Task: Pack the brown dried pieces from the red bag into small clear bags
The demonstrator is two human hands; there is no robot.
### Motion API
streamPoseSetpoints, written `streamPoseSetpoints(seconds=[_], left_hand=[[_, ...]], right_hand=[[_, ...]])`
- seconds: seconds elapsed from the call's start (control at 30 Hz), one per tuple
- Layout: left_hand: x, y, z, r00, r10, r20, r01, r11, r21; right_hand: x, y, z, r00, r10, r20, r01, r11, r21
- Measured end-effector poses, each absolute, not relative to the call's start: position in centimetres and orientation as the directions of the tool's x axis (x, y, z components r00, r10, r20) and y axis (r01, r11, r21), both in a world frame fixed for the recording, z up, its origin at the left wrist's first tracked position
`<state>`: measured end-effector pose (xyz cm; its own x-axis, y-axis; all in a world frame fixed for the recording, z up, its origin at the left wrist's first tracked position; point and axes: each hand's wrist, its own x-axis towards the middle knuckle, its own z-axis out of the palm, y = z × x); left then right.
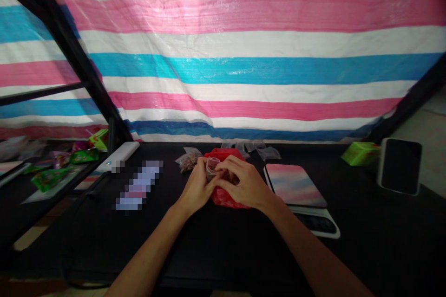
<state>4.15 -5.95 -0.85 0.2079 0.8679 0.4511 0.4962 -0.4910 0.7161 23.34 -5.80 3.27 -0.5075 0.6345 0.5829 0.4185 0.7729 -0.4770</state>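
Observation:
My left hand [198, 186] and my right hand [240, 182] meet over a red plastic bag [225, 196] on the black table [216, 250]. Both hands pinch a small clear plastic pouch [211, 166] held between them above the red bag. Some brownish bits show at my right fingertips, too small to name. A filled clear pouch [188, 160] with brown contents lies just behind my left hand.
Several empty clear pouches [259, 148] lie at the table's back edge. A small scale with a pink-blue platform [296, 186] sits right of my hands. A green box [360, 153] and a dark phone [400, 166] stand far right. A white power bank [120, 155] and green packets [52, 177] lie left.

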Motion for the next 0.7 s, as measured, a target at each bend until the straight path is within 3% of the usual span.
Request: streamPoseSetpoints(seconds=[0.2,0.33,0.5,0.7], left_hand=[[4.2,-5.9,-0.7,0.172,0.873,0.456,0.581,-0.464,0.669],[4.3,-5.8,-0.8,0.130,0.852,0.507,0.560,-0.485,0.671],[4.5,-6.1,-0.8,0.193,0.780,0.596,0.559,-0.586,0.587],[4.6,-5.8,-0.9,0.208,0.824,0.527,0.373,-0.565,0.736]], right_hand=[[23.4,-5.3,2.8,-0.392,0.646,0.655,0.395,0.761,-0.514],[22.8,-5.2,2.5,-0.238,0.755,0.611,0.317,0.655,-0.686],[21.7,-5.0,1.6,-0.261,0.854,0.450,0.087,0.485,-0.870],[21.7,-4.4,0.9,-0.291,0.900,0.325,-0.018,0.335,-0.942]])
